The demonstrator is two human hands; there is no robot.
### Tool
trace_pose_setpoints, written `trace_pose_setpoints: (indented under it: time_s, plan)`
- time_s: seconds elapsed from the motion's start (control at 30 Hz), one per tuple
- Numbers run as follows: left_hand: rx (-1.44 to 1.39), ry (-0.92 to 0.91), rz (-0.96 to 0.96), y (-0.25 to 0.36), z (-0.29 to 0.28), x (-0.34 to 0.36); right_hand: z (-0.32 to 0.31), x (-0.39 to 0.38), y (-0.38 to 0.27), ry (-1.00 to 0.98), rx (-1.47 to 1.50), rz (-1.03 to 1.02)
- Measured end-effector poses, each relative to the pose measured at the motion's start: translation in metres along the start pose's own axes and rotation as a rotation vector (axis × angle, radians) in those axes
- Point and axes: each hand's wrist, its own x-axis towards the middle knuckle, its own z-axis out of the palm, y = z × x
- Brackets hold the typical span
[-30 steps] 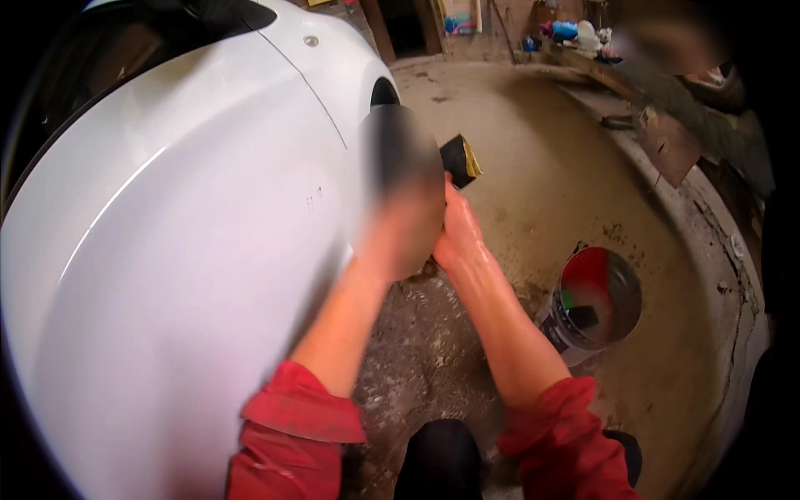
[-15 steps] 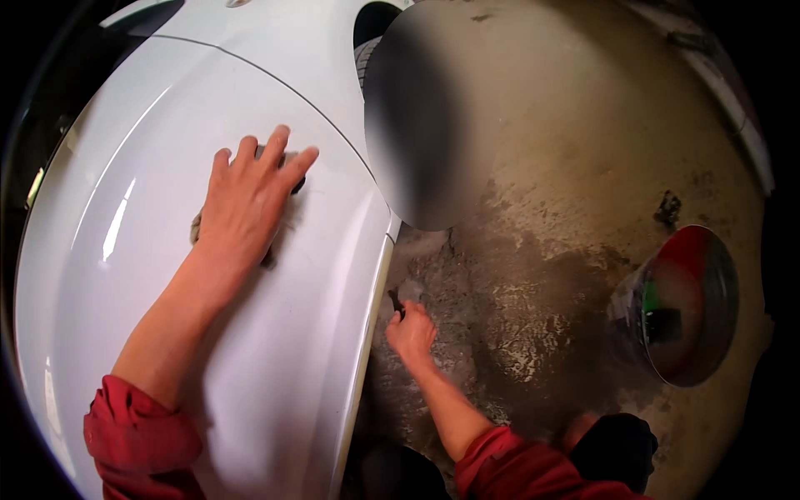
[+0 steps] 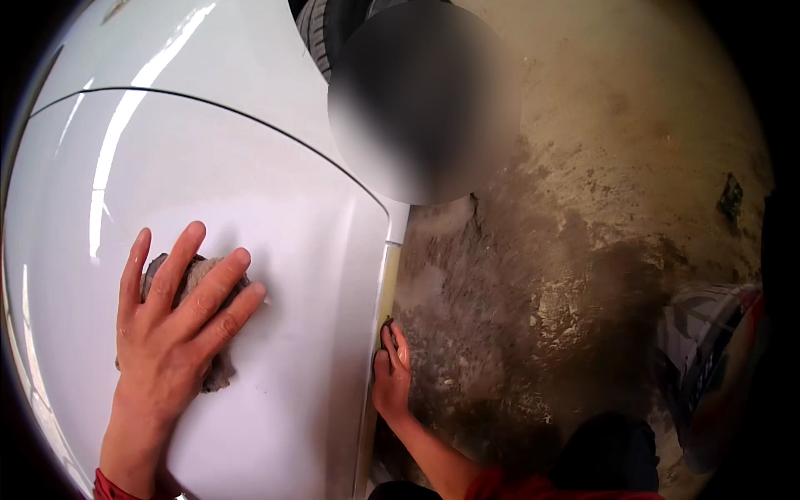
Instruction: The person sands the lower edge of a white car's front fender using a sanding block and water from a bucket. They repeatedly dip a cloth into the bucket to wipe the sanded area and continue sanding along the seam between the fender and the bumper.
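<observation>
My left hand [image 3: 171, 329] lies flat, fingers spread, on a grey abrasive pad [image 3: 187, 287] pressed against the white car panel [image 3: 250, 192]. The pad shows between and around the fingers. My right hand [image 3: 390, 375] is lower, at the panel's bottom edge [image 3: 385, 283], fingers curled against the rim; a small dark thing may be at its fingertips, but I cannot tell what. Red sleeves cover both forearms at the frame's bottom.
A car tyre [image 3: 325, 21] shows at the top past the panel. Stained, wet concrete floor [image 3: 542, 292] fills the right side. A bucket [image 3: 708, 367] stands at the right rim. A blurred round patch covers the upper middle.
The view has closed in on the panel. My left hand with the pad has slid down and left on the panel; my right hand has come up against the panel's lower edge.
</observation>
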Motion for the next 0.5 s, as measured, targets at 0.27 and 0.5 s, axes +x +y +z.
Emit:
trace_pose_setpoints:
  time_s: [0.27, 0.5]
  plan:
    - [-0.140, -0.217, -0.093, 0.018, -0.010, 0.018, 0.008, 0.088, -0.019, 0.054, 0.186, 0.115]
    - [-0.060, -0.207, -0.043, 0.023, 0.010, 0.015, 0.010, 0.020, 0.000, -0.008, -0.124, -0.011]
